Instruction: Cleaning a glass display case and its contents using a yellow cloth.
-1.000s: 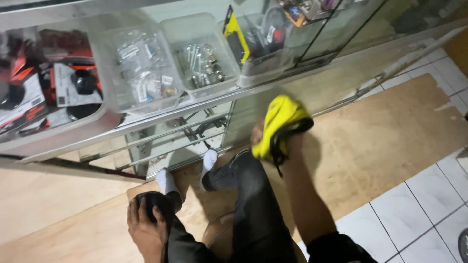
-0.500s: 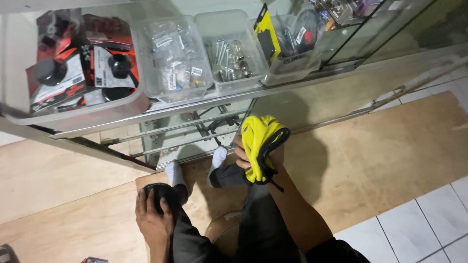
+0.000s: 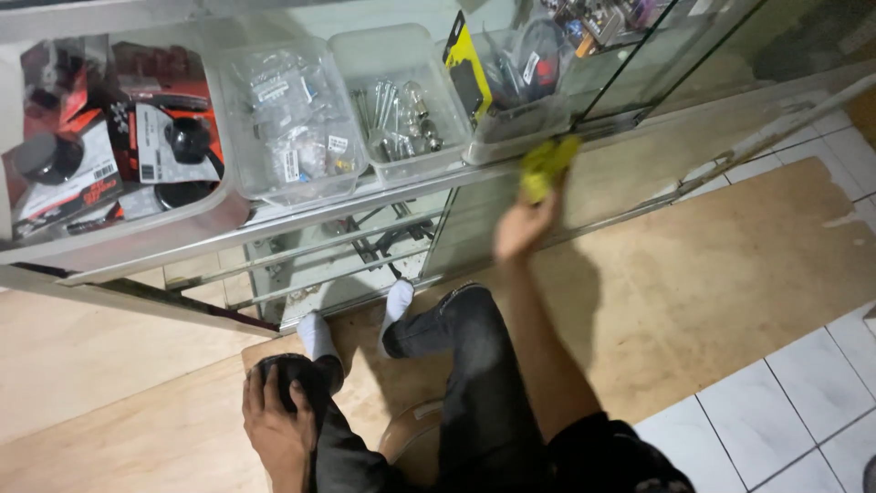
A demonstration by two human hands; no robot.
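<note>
My right hand (image 3: pixel 522 226) is raised to the front edge of a glass display case (image 3: pixel 383 215) and grips a yellow cloth (image 3: pixel 546 165), which is pressed against the case's metal rail. My left hand (image 3: pixel 276 427) rests shut over my left knee, in dark trousers. I am seated low, legs stretched toward the case, white socks (image 3: pixel 397 299) near its base.
Clear plastic bins on the case shelf hold bagged small parts (image 3: pixel 292 128), bulbs (image 3: pixel 397 110) and packaged items (image 3: pixel 109 155). A glass door panel (image 3: pixel 630 55) stands at the right. Brown board flooring (image 3: pixel 730 274) lies under me, white tiles (image 3: pixel 776 411) at the right.
My right hand has lifted the yellow cloth up and to the right, from in front of my knee to the case's rail. My left hand has stayed on my knee.
</note>
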